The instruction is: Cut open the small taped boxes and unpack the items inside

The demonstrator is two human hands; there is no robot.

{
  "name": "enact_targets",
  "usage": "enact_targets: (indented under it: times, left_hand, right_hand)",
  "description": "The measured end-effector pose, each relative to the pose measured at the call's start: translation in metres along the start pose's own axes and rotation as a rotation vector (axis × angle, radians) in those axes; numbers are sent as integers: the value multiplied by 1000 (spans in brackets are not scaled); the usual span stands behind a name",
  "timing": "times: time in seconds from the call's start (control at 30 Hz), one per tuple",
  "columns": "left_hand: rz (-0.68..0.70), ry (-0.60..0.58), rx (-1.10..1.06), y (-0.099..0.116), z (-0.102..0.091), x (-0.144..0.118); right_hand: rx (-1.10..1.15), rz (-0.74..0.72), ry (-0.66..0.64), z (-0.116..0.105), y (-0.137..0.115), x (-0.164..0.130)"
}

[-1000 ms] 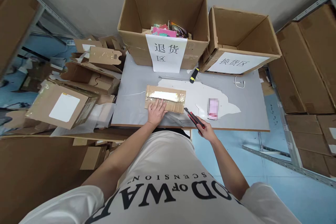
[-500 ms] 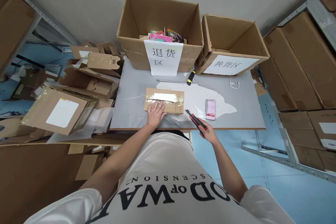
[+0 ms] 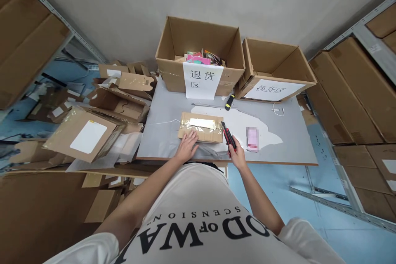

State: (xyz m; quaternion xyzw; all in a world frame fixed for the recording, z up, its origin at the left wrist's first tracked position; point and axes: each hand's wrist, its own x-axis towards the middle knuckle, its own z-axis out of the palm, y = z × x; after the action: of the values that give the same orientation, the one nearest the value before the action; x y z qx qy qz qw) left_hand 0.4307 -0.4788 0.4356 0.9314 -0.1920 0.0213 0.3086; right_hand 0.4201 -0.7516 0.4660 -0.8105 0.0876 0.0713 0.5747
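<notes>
Pressing the taped parcel (image 3: 201, 127) flat with our left hand (image 3: 188, 147), our right hand (image 3: 237, 156) grips the box cutter (image 3: 228, 135) at its untouched, uncut tape

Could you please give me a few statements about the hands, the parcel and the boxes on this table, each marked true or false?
1. The left hand lies flat on the taped parcel. True.
2. The right hand holds a red and black utility knife. True.
3. The knife's tip points away from the parcel. False: it reaches toward the parcel's right end.
4. The labelled box behind the parcel is empty. False: colourful items lie inside.
5. A yellow and black cutter lies on the table near the boxes. True.
</notes>
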Motion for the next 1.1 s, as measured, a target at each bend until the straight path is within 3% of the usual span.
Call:
enact_targets:
  times: [0.1, 0.23, 0.37, 0.47, 0.57, 0.67, 0.87, 1.03, 1.1]
  left_hand:
    - [-15, 48, -50, -7, -4, -6]
    - [-146, 193, -199, -6, -15, -21]
    - [-473, 317, -587, 7, -21, -38]
    - [-853, 188, -1068, 17, -20, -39]
    - [-1038, 39, -1441, 27, -16, -27]
    - [-998, 52, -1568, 36, -13, -10]
    - [-894, 78, -1465, 54, -8, 11]
    - [-861, 122, -1503, 59, -13, 14]
    - [-796, 92, -1393, 57, -16, 16]
  right_hand:
    - [31, 5, 28, 5, 0, 4]
    - [-75, -91, 56, 3, -2, 23]
    - [-263, -267, 21, -5, -21, 68]
    - [-329, -380, -155, -4, -45, 111]
    - [-401, -358, -354, 9, -68, 150]
    - [-440, -295, -471, 32, -82, 179]
    - [-447, -221, -570, 69, -85, 196]
    - [-433, -211, -524, 67, -81, 190]
    - [-417, -205, -506, 59, -79, 187]
